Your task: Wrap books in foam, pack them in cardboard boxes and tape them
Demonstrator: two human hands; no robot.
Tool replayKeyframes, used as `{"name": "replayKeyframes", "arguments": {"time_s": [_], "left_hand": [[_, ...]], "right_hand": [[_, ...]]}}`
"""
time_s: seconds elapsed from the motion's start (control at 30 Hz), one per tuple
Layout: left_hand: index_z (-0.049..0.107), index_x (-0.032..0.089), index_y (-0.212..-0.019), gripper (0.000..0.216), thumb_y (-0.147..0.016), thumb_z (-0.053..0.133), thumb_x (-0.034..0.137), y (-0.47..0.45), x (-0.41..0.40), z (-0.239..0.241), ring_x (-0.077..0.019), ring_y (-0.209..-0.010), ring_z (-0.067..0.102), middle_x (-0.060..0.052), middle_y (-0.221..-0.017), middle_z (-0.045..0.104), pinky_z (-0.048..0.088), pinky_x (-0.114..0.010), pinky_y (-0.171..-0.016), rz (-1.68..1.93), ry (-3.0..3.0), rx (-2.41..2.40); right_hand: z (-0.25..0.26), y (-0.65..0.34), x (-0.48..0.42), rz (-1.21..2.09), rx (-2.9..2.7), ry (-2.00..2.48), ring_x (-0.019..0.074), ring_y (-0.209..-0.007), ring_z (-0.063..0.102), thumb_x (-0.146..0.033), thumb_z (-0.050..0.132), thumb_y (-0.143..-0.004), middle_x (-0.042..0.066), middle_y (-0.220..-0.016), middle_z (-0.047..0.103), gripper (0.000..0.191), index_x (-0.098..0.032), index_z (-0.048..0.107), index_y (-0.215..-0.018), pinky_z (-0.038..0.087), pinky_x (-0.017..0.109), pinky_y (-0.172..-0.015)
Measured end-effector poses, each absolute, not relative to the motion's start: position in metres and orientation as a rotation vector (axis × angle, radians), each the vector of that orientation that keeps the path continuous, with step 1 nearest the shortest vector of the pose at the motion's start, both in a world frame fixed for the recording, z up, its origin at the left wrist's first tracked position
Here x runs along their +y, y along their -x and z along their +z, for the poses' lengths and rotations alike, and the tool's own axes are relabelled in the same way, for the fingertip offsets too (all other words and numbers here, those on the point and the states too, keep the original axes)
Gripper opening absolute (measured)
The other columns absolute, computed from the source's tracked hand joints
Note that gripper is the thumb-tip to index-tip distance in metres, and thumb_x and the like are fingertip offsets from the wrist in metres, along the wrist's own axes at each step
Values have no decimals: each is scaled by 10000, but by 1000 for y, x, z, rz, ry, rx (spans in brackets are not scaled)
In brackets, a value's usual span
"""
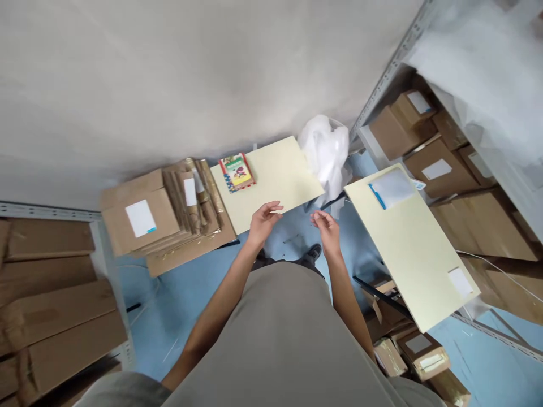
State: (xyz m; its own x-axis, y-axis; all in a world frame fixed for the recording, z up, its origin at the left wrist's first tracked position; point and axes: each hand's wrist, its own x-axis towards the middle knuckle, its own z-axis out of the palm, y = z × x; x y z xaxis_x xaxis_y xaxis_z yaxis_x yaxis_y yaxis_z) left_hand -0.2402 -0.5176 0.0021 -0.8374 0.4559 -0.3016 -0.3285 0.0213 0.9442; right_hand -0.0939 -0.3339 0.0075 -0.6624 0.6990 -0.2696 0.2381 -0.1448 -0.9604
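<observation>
My left hand (pixel 263 220) hovers at the near edge of a pale yellow table (pixel 275 181), its fingers curled and apart with nothing visible in them. My right hand (pixel 326 229) hangs a little to the right over the blue floor, fingers loosely bent, holding nothing that I can see. A small stack of colourful booklets (pixel 236 172) lies on the far left part of that table, beyond my left hand. Both hands are close together in front of my body.
A second pale yellow table (pixel 418 249) on the right carries a clear pouch with a blue edge (pixel 391 189). Flattened cardboard boxes (pixel 161 217) are piled left of the first table. A white plastic bag (pixel 326 150) sits between the tables. Shelves hold brown cartons (pixel 441 164).
</observation>
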Motion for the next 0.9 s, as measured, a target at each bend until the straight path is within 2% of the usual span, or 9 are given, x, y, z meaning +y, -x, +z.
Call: {"name": "replayKeyframes", "arguments": {"time_s": [0.17, 0.33, 0.43, 0.53, 0.6, 0.67, 0.77, 0.83, 0.9], "left_hand": [[797, 206, -1258, 536, -758, 880, 382, 290, -635, -9, -304, -1172, 756, -130, -1224, 822, 622, -465, -1035, 1962, -46, 1876], [783, 200, -1241, 551, -752, 874, 440, 321, -753, -41, -312, -1185, 762, -137, -1245, 825, 610, -484, -1100, 1986, 187, 2006], [768, 199, -1247, 514, -794, 828, 435, 334, -811, -62, -321, -1202, 760, -142, -1275, 816, 582, -515, -1165, 1886, 300, 2185], [757, 191, -1294, 479, -868, 764, 411, 345, -853, -78, -360, -1376, 694, -172, -1392, 770, 490, -563, -1281, 1649, 353, 2491], [728, 183, -1404, 563, -898, 775, 426, 350, -869, -86, -408, -1575, 543, -213, -1573, 667, 364, -614, -1368, 1441, 362, 2672], [645, 170, -1561, 758, -900, 824, 496, 355, -877, -94, -474, -1729, 298, -256, -1771, 463, 210, -696, -1408, 1249, 414, 2772], [470, 137, -1719, 1023, -903, 843, 629, 368, -888, -107, -543, -1777, 30, -305, -1896, 158, 73, -792, -1384, 1074, 631, 2799], [391, 94, -1749, 1077, -936, 806, 666, 383, -901, -119, -539, -1778, 31, -339, -1894, 113, 57, -792, -1384, 1028, 817, 2775], [342, 59, -1756, 1091, -961, 779, 665, 403, -922, -133, -521, -1776, 119, -364, -1873, 174, 76, -771, -1397, 1005, 942, 2738]], "right_hand": [[2, 153, -435, 1990, -1838, 1002, 288, -1058, 813, -693, 797, -906, 126, -1179, 848, 516, -246, 771, -1162, 644, 444, -978], [-5, 193, -518, 2134, -1950, 942, 283, -1051, 815, -684, 817, -897, 123, -1164, 852, 496, -254, 782, -1142, 648, 429, -973], [-15, 211, -548, 2201, -2052, 910, 268, -1011, 813, -676, 836, -883, 106, -1133, 857, 480, -260, 793, -1118, 650, 422, -969], [-33, 231, -568, 2239, -2176, 855, 260, -1009, 808, -651, 850, -867, 82, -1101, 855, 456, -259, 807, -1095, 648, 421, -984], [-50, 246, -579, 2219, -2272, 813, 266, -1046, 805, -610, 857, -857, 70, -1096, 851, 409, -261, 815, -1068, 639, 429, -1018], [-68, 261, -589, 2169, -2383, 780, 272, -1074, 803, -545, 863, -853, 65, -1099, 851, 339, -263, 817, -1034, 624, 442, -1064], [-98, 284, -605, 2077, -2558, 787, 291, -1111, 806, -460, 869, -853, 70, -1135, 856, 270, -261, 814, -1028, 596, 472, -1128], [-117, 298, -617, 2038, -2638, 809, 315, -1173, 799, -448, 889, -842, 77, -1209, 854, 311, -263, 818, -1082, 578, 492, -1161], [-135, 313, -629, 2045, -2663, 808, 340, -1262, 775, -490, 920, -825, 88, -1313, 837, 440, -265, 818, -1189, 560, 505, -1195]]}}
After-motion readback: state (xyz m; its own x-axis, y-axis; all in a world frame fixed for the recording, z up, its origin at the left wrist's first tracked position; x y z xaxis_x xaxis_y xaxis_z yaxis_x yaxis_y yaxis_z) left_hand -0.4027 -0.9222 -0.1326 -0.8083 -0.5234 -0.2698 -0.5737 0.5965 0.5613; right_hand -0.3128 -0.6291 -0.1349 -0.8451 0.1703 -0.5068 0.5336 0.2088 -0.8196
